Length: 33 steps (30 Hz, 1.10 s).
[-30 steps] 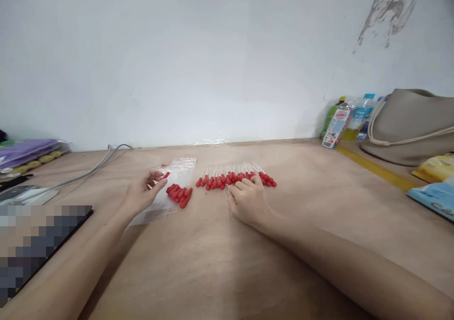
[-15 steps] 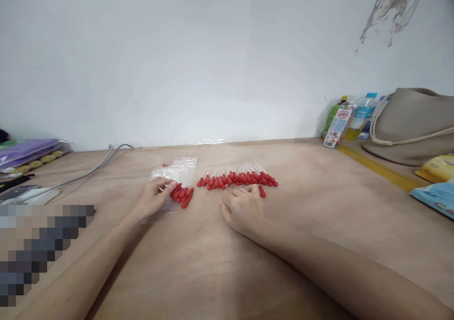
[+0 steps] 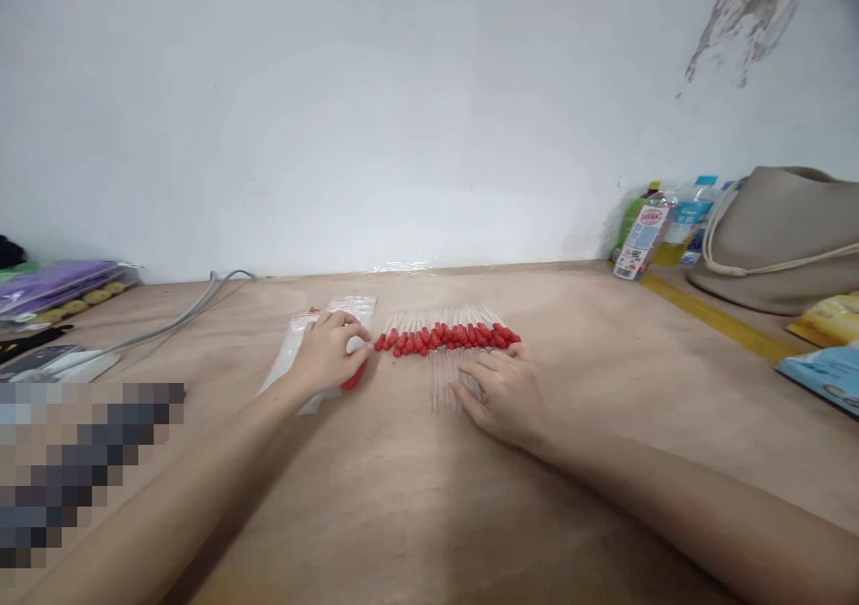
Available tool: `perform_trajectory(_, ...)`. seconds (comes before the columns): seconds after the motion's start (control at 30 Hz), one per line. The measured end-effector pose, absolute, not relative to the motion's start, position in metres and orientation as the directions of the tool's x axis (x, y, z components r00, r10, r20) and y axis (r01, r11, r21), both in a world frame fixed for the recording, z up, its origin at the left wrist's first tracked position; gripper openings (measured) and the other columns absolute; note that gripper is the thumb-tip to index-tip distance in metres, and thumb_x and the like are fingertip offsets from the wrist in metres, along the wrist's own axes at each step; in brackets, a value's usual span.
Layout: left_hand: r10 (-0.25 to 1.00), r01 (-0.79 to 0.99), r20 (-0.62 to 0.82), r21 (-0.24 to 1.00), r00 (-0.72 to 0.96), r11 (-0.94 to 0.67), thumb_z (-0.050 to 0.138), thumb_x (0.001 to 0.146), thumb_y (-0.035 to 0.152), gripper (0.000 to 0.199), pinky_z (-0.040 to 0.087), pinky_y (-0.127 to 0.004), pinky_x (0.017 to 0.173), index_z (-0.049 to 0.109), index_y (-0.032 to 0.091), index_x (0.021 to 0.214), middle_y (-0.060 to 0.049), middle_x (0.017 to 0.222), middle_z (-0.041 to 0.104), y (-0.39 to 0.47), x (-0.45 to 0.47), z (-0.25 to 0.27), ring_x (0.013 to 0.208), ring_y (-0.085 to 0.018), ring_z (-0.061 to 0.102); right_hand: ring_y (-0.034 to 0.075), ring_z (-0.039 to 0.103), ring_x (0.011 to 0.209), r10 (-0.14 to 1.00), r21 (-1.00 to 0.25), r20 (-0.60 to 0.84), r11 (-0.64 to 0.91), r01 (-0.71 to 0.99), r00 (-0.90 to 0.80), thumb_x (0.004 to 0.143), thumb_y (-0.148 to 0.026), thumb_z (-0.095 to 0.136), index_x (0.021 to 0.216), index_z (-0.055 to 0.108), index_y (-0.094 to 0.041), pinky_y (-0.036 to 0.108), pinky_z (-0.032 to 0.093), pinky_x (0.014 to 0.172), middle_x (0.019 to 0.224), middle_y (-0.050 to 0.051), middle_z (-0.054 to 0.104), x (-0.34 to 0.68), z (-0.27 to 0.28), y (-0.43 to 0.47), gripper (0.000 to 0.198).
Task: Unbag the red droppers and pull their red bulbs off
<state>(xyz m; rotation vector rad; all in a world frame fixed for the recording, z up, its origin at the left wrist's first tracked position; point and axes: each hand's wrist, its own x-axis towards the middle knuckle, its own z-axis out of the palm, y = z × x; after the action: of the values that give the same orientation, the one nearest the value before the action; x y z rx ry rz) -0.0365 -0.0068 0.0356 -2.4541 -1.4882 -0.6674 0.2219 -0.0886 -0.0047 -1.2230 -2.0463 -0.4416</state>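
Thumb and forefinger of the left hand curve to a narrow gap just left of the row of red-bulbed droppers; whether they grip anything cannot be told. Fingers of the right hand are loosely bent at the row's near right side, beside thin clear tubes lying in front of it; any hold is likewise unclear. The row's bulbs face the person, its pale shafts the wall. Left of the row: loose red bulbs, partly hidden by the left hand, and a clear plastic bag. Farther left of the row: a grey cable. Far right of it: drink bottles and a grey-brown bag
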Motion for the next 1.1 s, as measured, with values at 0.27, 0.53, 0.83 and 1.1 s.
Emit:
perform_trajectory(0.27, 0.905, 0.945, 0.304, 0.042, 0.296, -0.324, 0.062, 0.056, 0.032, 0.013, 0.039, -0.053, 0.072, 0.065, 0.021, 0.05, -0.014, 0.081, 0.062, 0.031, -0.014, 0.032, 0.091, -0.038, 0.052, 0.01, 0.048, 0.054, 0.602, -0.126, 0.764, 0.49, 0.863, -0.231, 0.079, -0.024, 0.05, 0.075, 0.065, -0.018, 0.031, 0.024, 0.068, 0.057, -0.001, 0.057, 0.252, -0.021, -0.098, 0.017)
perform_trajectory(0.53, 0.72, 0.921, 0.628, 0.016, 0.294, -0.389, 0.053, 0.069, 0.03, 0.018, 0.037, -0.053, 0.081, 0.064, 0.016, 0.065, -0.01, 0.089, 0.058, -0.01, -0.025, 0.044, 0.094, -0.032, 0.051, 0.016, 0.054, 0.071, 0.607, -0.211, 0.769, 0.541, 0.814, -0.203, 0.079, -0.023, 0.05, 0.09, 0.063, -0.018, 0.033, 0.035, 0.071, 0.074, 0.004, 0.06, 0.254, -0.021, -0.095, 0.018)
perform_trajectory(0.83, 0.415, 0.561, 0.656, -0.016, 0.631, -0.828, 0.05, 0.076, 0.015, 0.017, 0.044, -0.033, 0.076, 0.054, 0.016, 0.093, -0.007, 0.094, 0.06, -0.071, 0.003, -0.002, 0.085, -0.018, 0.055, 0.025, 0.035, 0.124, 0.498, -0.003, 0.715, 0.704, 0.71, -0.491, 0.082, -0.034, 0.05, 0.13, 0.038, -0.016, 0.046, 0.029, 0.103, 0.129, 0.011, 0.047, 0.251, -0.016, -0.092, 0.053)
perform_trajectory(1.1, 0.344, 0.494, 0.683, -0.028, 0.644, -0.869, 0.052, 0.076, 0.011, 0.022, 0.046, -0.031, 0.073, 0.055, 0.017, 0.097, -0.006, 0.092, 0.061, -0.071, 0.005, -0.007, 0.082, -0.016, 0.057, 0.023, 0.043, 0.119, 0.485, 0.011, 0.711, 0.716, 0.698, -0.509, 0.084, -0.034, 0.05, 0.118, 0.052, -0.017, 0.046, 0.026, 0.104, 0.117, 0.007, 0.058, 0.246, -0.017, -0.091, 0.038)
